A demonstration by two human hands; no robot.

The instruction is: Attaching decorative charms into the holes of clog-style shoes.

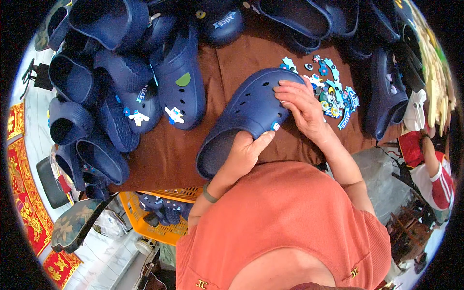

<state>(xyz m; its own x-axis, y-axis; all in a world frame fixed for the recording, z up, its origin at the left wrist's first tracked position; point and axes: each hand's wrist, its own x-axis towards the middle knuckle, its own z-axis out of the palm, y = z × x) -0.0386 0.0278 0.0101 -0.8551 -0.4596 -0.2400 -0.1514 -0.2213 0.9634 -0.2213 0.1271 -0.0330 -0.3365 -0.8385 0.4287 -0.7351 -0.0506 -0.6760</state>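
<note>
A navy blue clog point(251, 104) with vent holes is held tilted above the brown cloth, its toe toward the upper right. My left hand point(245, 152) grips the clog at its foot opening, fingers inside and thumb outside beside a small white-and-blue shoe charm point(276, 126) on its side. My right hand point(305, 107) holds the toe end, fingers curled over the upper; what lies under them is hidden. Just beyond that hand lies a loose pile of colourful shoe charms point(333, 99) in blue, white and yellow.
Several navy clogs crowd the left; one point(183, 89) bears a green charm and a white figure. More clogs line the back and right, including one standing point(386, 96). Below the table edge is a yellow crate point(137, 224) with clogs. Another person point(432, 179) is at the right.
</note>
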